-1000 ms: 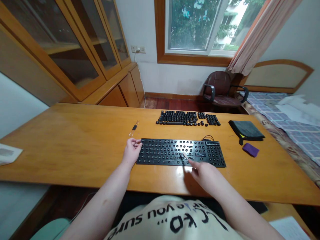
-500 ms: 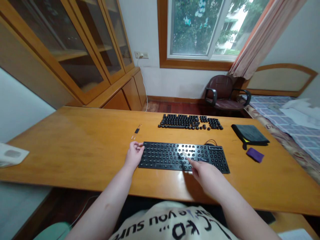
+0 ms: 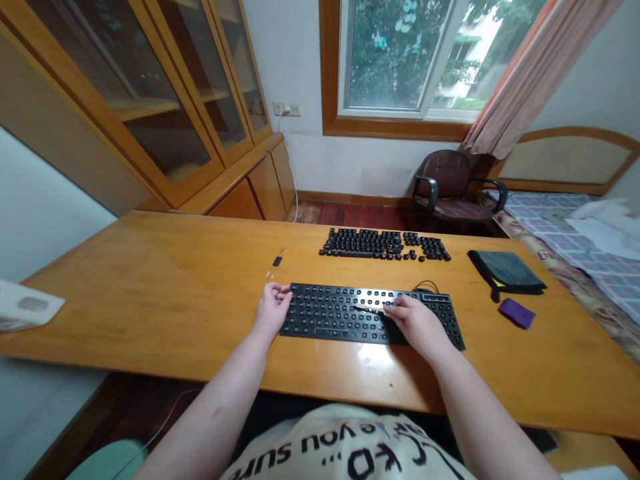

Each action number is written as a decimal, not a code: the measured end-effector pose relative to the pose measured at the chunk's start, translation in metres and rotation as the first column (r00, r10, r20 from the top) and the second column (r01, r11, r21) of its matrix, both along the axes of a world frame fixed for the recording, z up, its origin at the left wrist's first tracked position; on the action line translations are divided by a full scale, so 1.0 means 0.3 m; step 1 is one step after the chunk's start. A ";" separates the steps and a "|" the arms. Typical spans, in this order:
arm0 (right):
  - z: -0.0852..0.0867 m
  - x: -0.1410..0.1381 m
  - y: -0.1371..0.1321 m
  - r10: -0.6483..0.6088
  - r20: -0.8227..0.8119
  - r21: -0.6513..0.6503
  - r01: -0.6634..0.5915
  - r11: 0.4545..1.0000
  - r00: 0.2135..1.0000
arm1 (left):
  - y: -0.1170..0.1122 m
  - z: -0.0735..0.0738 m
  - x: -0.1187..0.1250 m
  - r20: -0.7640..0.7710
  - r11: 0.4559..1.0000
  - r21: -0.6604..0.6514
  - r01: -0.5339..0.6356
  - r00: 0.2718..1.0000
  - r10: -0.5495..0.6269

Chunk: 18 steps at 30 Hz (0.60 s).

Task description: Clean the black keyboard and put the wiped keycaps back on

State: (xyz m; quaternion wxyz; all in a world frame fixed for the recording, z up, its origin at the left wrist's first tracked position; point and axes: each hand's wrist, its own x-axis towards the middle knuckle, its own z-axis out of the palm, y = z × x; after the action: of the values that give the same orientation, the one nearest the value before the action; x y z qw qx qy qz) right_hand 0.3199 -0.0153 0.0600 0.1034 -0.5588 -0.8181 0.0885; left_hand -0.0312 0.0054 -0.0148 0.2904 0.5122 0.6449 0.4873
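A black keyboard [image 3: 335, 313] without its keycaps lies flat on the wooden desk, rows of small switches showing. At its left end, my left hand [image 3: 273, 310] grips the upper corner with bent fingers. My right hand [image 3: 413, 320] is over the right half of the board, thumb and fingers pinched together. Between them is a thin, light-coloured stick [image 3: 371, 309], pointing left, low over the switches. Its far end looks dark, but its exact kind is too small to make out. The right hand covers part of the keyboard.
Black keycaps [image 3: 363, 243] are laid out in keyboard order behind the board. A wire keycap puller [image 3: 277, 261] lies to the left. On the right are a folded grey cloth [image 3: 507, 271] and a purple cloth [image 3: 517, 313]. A cable [image 3: 427, 285] loops behind the keyboard.
My right hand has moved up and slightly right over the keyboard. The stick has turned from slanting to nearly level. My left hand stays at the left end.
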 end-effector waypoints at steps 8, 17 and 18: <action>0.025 -0.076 0.032 0.108 -0.047 0.062 -0.105 0.992 0.993 | -0.005 0.011 0.006 0.006 1.000 -0.004 -0.002 1.000 0.002; 0.027 -0.103 0.049 0.172 -0.013 0.019 -0.172 0.985 0.985 | -0.007 0.016 0.007 -0.028 1.000 -0.023 0.000 1.000 -0.001; 0.024 -0.125 0.049 0.185 -0.007 0.017 -0.185 0.983 0.983 | -0.008 0.020 0.008 -0.027 1.000 -0.023 0.000 1.000 -0.001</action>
State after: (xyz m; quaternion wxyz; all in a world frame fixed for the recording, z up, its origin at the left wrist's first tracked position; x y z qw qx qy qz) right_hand 0.2823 -0.0008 0.0672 0.1027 -0.4792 -0.8667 0.0931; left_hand -0.0288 0.0031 -0.0087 0.2876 0.5156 0.6541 0.4729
